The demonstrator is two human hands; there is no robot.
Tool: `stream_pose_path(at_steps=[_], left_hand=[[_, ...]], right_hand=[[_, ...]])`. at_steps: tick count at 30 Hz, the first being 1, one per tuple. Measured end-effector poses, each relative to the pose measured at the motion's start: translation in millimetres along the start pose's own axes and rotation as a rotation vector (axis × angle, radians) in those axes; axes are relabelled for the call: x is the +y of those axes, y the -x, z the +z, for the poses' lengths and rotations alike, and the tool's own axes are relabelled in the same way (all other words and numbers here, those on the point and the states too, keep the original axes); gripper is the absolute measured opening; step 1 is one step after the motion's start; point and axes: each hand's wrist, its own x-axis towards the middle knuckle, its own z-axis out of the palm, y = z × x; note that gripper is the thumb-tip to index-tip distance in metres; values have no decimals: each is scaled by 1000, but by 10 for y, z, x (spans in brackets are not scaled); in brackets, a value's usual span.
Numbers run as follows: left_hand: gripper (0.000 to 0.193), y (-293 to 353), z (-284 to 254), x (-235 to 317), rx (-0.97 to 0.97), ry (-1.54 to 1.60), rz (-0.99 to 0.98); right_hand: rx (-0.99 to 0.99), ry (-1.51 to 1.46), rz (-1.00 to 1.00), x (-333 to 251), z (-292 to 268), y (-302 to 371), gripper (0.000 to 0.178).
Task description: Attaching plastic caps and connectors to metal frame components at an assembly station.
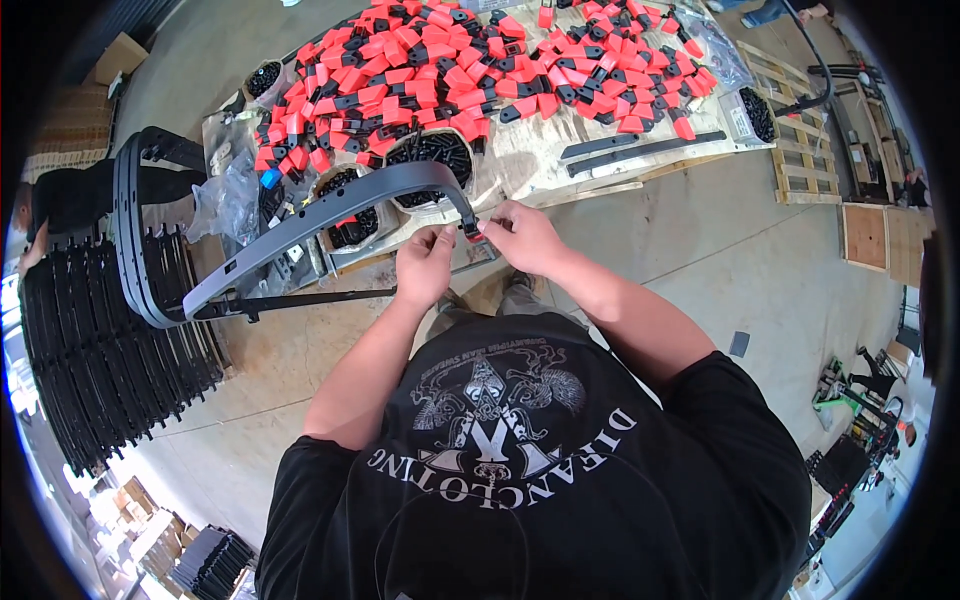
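Observation:
A long dark grey curved bar (pixel 330 208) reaches from the left and bends down in front of me. At its lower tip sits a small red and black plastic piece (pixel 474 234). My right hand (pixel 527 240) pinches this piece from the right, thumb and forefinger together. My left hand (pixel 424 266) is closed just left of the tip, its thumb pointing up; what its fingers hold is hidden. Behind the bar stand a bag of small black parts (pixel 432 150) and another open bag (pixel 352 228) of black parts with a red piece on top.
Across the worktable (pixel 540 165) spreads a big heap of red and black plastic pieces (pixel 400 75). Two flat black strips (pixel 645 153) lie at its right. A rack of black frames (pixel 115 340) and a person in black (pixel 85 195) are at left. A wooden pallet (pixel 790 120) stands right.

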Motion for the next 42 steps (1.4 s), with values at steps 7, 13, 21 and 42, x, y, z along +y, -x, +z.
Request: stream_pose_path(at_steps=[7,13,21,42], left_hand=[[34,-168,170,79,-98,293,-282],[40,-241,170,122,-162,109,-338],[25,-113,90,95,-181,275,-207],[13,-129,2,42,-179,225,39]], right_hand=[[5,344,-232,-226,-11,-28,30],[-25,365,-129,-277,30,10,24],[38,315,-143,-363,-14,61,23],[-23,336,-138,-400,-47,154,27]])
